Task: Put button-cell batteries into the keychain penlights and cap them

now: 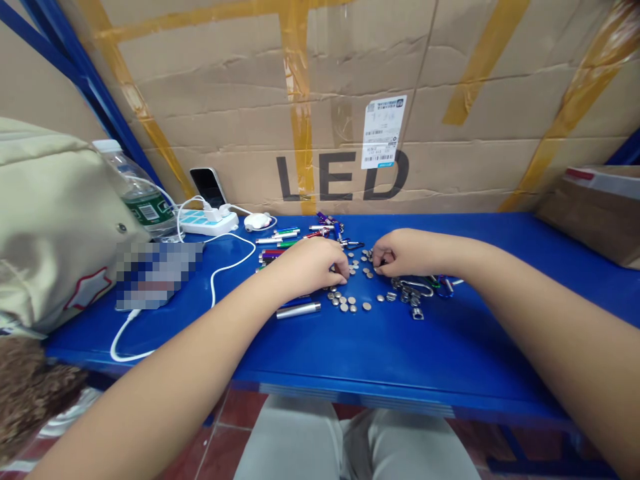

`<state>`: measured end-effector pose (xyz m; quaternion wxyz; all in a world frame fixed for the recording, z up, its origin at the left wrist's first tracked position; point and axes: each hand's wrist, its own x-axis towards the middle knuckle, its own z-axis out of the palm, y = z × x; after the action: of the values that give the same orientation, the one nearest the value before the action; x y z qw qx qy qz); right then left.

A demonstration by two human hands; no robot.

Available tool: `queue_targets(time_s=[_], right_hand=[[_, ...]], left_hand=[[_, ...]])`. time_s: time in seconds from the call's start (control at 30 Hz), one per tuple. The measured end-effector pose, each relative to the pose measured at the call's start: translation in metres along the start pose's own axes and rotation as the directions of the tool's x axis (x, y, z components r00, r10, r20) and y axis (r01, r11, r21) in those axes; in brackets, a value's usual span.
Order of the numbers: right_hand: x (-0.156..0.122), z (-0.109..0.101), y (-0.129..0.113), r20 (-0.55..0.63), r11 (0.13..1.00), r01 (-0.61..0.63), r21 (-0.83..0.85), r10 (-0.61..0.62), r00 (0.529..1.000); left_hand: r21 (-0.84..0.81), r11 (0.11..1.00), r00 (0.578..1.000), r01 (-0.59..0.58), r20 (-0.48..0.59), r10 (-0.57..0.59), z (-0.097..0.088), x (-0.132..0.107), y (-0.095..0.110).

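While the left hand and right hand curl low over the blue workbench, fingertips bunched and any grip hidden; button cells lie scattered just nearer, between them; a silver penlight tube near left; carabiners right; more penlights far left

Blue shelf strewn with button cells, flashlights

stockroom with blue shelving, taped carton

Pixelated object, unreadable, metal discs, markings too small
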<state>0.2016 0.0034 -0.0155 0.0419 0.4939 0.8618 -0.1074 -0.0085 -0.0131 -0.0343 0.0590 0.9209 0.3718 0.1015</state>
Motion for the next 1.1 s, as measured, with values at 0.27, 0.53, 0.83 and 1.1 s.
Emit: queue_targets(time_s=[0.27, 0.53, 0.83, 1.1], right_hand=[[0.002, 0.001, -0.001, -0.018, 1.0, 0.019, 0.003, -0.019, 1.0], [0.0, 0.002, -0.001, -0.044, 0.998, 0.063, 0.007, -0.063, 0.997], [-0.005, 0.001, -0.008, -0.034, 0.996, 0.083, -0.014, -0.083, 0.996], [-0.005, -0.001, -0.006, 0.001, 0.991, 0.133, 0.001, -0.133, 0.991]], left_hand=[[-0.007, 1.0, 0.999, 0.01, 0.046, -0.009, -0.012, -0.005, -0.001], [-0.038, 0.966, 0.882, 0.257, 0.417, -0.219, -0.056, -0.038, 0.002], [-0.005, 0.986, 0.878, 0.169, 0.454, -0.148, -0.039, -0.033, 0.011], [-0.271, 0.942, 0.978, 0.197, 0.12, -0.17, -0.049, -0.034, 0.014]])
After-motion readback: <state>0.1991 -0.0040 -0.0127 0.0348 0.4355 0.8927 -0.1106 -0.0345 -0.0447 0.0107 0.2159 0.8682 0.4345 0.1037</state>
